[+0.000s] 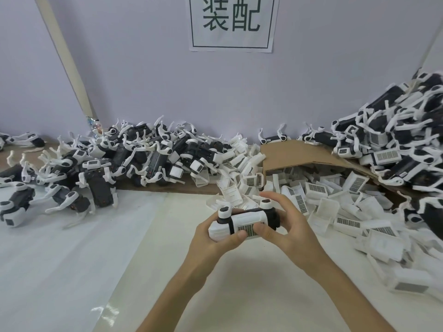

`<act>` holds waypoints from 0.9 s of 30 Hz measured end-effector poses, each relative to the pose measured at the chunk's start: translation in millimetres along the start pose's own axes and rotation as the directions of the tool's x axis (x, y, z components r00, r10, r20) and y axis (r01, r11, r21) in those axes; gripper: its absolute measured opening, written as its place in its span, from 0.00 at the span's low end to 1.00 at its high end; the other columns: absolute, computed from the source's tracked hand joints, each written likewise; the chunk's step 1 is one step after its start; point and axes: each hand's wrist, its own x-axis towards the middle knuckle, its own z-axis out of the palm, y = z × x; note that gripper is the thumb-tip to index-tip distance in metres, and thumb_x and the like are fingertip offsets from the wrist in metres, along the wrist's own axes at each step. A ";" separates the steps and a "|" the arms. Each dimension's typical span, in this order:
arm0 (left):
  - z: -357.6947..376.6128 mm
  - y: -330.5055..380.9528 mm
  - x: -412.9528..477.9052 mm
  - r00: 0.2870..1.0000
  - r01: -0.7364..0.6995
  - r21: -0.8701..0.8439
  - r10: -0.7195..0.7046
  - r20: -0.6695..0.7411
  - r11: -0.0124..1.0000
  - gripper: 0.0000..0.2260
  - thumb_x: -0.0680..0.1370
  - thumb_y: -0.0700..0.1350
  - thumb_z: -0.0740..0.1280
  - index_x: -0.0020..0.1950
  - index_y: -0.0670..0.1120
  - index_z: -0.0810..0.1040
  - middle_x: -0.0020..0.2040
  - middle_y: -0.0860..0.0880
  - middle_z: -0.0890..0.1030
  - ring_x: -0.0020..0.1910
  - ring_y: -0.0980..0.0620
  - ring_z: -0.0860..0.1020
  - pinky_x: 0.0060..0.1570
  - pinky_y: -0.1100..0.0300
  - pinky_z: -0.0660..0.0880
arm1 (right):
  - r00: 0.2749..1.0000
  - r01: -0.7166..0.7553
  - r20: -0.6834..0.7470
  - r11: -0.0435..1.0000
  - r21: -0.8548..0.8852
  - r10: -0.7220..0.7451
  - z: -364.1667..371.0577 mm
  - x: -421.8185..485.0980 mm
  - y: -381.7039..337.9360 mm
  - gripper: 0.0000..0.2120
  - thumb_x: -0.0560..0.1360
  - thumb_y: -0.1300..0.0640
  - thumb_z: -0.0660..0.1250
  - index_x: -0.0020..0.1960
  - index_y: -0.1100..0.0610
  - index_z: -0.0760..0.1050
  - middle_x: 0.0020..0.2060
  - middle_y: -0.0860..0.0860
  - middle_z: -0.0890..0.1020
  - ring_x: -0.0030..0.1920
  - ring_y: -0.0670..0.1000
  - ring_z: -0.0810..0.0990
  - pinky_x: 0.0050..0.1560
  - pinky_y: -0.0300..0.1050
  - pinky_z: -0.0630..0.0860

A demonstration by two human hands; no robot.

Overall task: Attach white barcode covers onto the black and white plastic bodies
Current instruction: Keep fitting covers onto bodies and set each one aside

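Observation:
I hold one black and white plastic body [223, 216] above the white table, just right of the middle of the view. A white barcode cover [248, 224] sits on its top face, barcode side toward me. My left hand [212, 238] grips the body's left end, thumb on the cover's edge. My right hand [285, 224] grips the right end, its thumb pressing on the cover and its fingers curled behind the body.
Loose white barcode covers [345, 207] lie heaped at the right, spilling from under a cardboard flap [294, 154]. Piles of black and white bodies lie at the back left [134, 161] and far right [407, 140]. A paper sign [232, 22] hangs on the wall.

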 end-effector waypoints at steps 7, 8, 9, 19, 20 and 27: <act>4.1 -5.0 0.9 1.000 0.016 0.017 -0.016 -0.008 1.000 0.23 0.69 0.47 0.75 0.64 0.48 0.79 0.55 0.49 0.86 0.54 0.53 0.83 0.48 0.66 0.77 | 0.998 0.056 -0.024 0.998 0.000 -0.056 -2.5 0.7 4.9 0.26 0.67 0.51 0.79 0.62 0.44 0.73 0.44 0.47 0.84 0.45 0.44 0.81 0.47 0.33 0.74; 4.0 -5.3 1.0 1.000 0.012 0.018 -0.012 -0.011 1.000 0.23 0.69 0.47 0.75 0.64 0.48 0.79 0.55 0.49 0.86 0.54 0.54 0.83 0.47 0.66 0.77 | 0.997 0.072 -0.025 0.997 -0.003 -0.072 -1.7 0.4 5.7 0.26 0.67 0.50 0.79 0.61 0.44 0.73 0.44 0.46 0.84 0.45 0.43 0.81 0.47 0.32 0.74; 3.6 -5.8 1.3 1.000 0.009 0.019 -0.009 -0.015 1.000 0.23 0.69 0.47 0.75 0.64 0.48 0.79 0.55 0.49 0.86 0.53 0.54 0.83 0.47 0.66 0.77 | 0.996 0.089 -0.024 0.996 -0.017 -0.089 -0.8 0.3 6.2 0.24 0.68 0.50 0.79 0.60 0.43 0.73 0.44 0.45 0.83 0.45 0.43 0.80 0.47 0.32 0.73; 1.6 -5.7 1.7 0.998 -0.007 0.019 0.008 -0.057 1.000 0.20 0.67 0.45 0.77 0.59 0.51 0.82 0.52 0.48 0.87 0.50 0.53 0.84 0.45 0.66 0.78 | 0.992 0.128 0.006 0.989 -0.079 -0.128 0.3 -0.9 7.6 0.21 0.72 0.52 0.76 0.61 0.45 0.73 0.46 0.42 0.82 0.47 0.44 0.79 0.49 0.32 0.72; 2.0 -5.4 1.7 0.998 -0.006 0.024 0.008 -0.065 1.000 0.19 0.67 0.45 0.78 0.57 0.52 0.83 0.51 0.48 0.87 0.50 0.53 0.85 0.45 0.66 0.78 | 0.993 0.119 0.015 0.990 -0.072 -0.118 -0.8 -0.8 7.2 0.21 0.72 0.51 0.76 0.62 0.45 0.73 0.46 0.42 0.82 0.47 0.44 0.80 0.49 0.33 0.73; 3.3 -5.0 2.0 0.998 0.031 0.032 -0.029 -0.053 0.999 0.20 0.66 0.47 0.79 0.57 0.54 0.83 0.51 0.48 0.86 0.51 0.51 0.84 0.46 0.66 0.78 | 0.996 0.081 0.039 0.993 -0.085 -0.078 -1.1 -2.1 8.3 0.22 0.74 0.48 0.71 0.66 0.45 0.71 0.49 0.40 0.80 0.50 0.46 0.79 0.52 0.39 0.75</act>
